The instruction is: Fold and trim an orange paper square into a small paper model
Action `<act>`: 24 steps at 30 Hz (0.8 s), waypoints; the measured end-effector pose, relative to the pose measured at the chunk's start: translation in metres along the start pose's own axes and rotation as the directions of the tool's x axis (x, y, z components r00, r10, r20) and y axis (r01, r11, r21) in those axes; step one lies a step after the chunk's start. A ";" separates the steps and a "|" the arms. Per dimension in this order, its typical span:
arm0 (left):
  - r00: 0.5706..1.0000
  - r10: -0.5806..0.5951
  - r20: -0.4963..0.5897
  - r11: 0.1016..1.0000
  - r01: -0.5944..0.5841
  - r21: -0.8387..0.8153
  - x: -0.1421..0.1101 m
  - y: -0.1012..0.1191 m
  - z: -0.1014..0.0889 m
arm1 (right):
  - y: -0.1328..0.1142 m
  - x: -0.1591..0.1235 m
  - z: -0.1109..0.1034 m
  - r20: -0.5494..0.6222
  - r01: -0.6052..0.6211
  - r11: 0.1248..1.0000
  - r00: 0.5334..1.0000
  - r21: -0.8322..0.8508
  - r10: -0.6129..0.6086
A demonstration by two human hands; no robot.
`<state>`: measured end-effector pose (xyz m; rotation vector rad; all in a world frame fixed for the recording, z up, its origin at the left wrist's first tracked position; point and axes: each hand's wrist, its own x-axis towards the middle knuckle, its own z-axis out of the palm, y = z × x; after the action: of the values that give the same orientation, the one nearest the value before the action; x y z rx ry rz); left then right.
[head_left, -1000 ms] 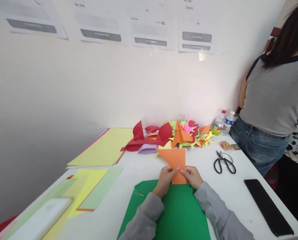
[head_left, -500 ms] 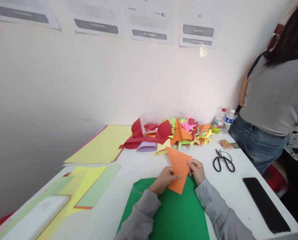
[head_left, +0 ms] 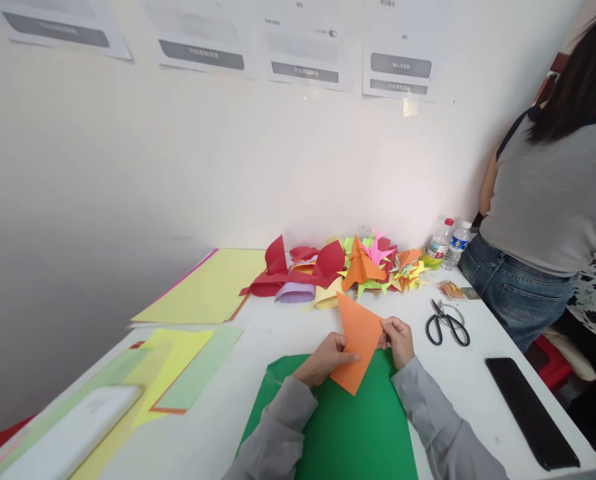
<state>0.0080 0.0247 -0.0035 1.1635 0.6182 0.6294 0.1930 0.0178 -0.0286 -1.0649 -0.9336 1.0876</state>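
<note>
A folded sheet of orange paper (head_left: 359, 337) is held up between my two hands, tilted, above a green sheet (head_left: 353, 433) on the table. My left hand (head_left: 328, 359) is closed on its left edge, with the thumb lying across the front. At the right corner, the fingers of my right hand (head_left: 397, 339) pinch the paper. Behind it lies a heap of folded paper pieces, among them an orange one (head_left: 362, 265), red curled ones (head_left: 328, 263) and a lilac roll (head_left: 295, 292).
Black-handled scissors (head_left: 447, 325) and a black phone (head_left: 531, 413) lie at the right. Two bottles (head_left: 438, 245) stand by the wall. Coloured sheets (head_left: 198, 370) and a white phone (head_left: 81, 433) are at the left, yellow sheets (head_left: 203, 287) behind. A person (head_left: 553, 193) stands at the right.
The orange paper has turned slightly, its lower end swinging left and its right corner moving a little right with my right hand. Both hands keep their hold.
</note>
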 end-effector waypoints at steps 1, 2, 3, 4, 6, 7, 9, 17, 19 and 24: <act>1.000 -0.002 0.007 1.000 0.002 0.001 0.000 0.000 -0.001 | -0.001 0.000 0.000 -0.004 0.006 1.000 1.000 -0.006 -0.006; 1.000 -0.003 0.013 1.000 0.003 0.005 0.000 0.000 -0.001 | -0.002 0.000 -0.001 -0.011 0.013 1.000 1.000 -0.010 -0.013; 1.000 -0.006 0.018 1.000 0.006 0.007 0.000 0.000 -0.002 | -0.003 0.000 -0.001 -0.018 0.017 1.000 1.000 -0.015 -0.017; 1.000 -0.010 0.022 1.000 0.010 0.007 -0.001 0.000 -0.002 | -0.003 0.000 -0.001 -0.026 0.017 1.000 1.000 -0.021 -0.018; 1.000 -0.019 0.021 1.000 0.019 0.002 -0.001 0.001 -0.002 | -0.004 -0.001 -0.002 -0.044 0.014 0.999 0.999 -0.030 -0.015; 1.000 -0.023 0.018 1.000 0.023 0.000 -0.001 0.001 -0.002 | -0.004 -0.001 -0.002 -0.051 0.011 0.999 0.999 -0.034 -0.013; 1.000 -0.026 0.010 1.000 0.026 0.000 -0.001 0.001 -0.002 | -0.003 -0.001 -0.002 -0.052 0.010 0.999 0.999 -0.035 -0.011; 0.987 0.045 -0.155 0.997 -0.055 -0.055 0.008 -0.011 -0.007 | 0.001 -0.001 0.003 0.126 -0.045 0.997 0.991 -0.070 0.053; 0.968 0.091 -0.232 0.990 -0.113 -0.083 0.011 -0.012 -0.007 | 0.004 -0.006 0.007 0.239 -0.055 0.987 0.967 -0.153 0.091; 0.943 0.174 -0.285 0.972 -0.211 -0.103 0.012 -0.011 -0.004 | 0.011 -0.015 0.016 0.381 -0.052 0.950 0.908 -0.308 0.173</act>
<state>0.0148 0.0332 -0.0163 1.0269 0.6893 0.9974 0.1717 0.0078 -0.0367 -1.1664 -1.4132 1.3268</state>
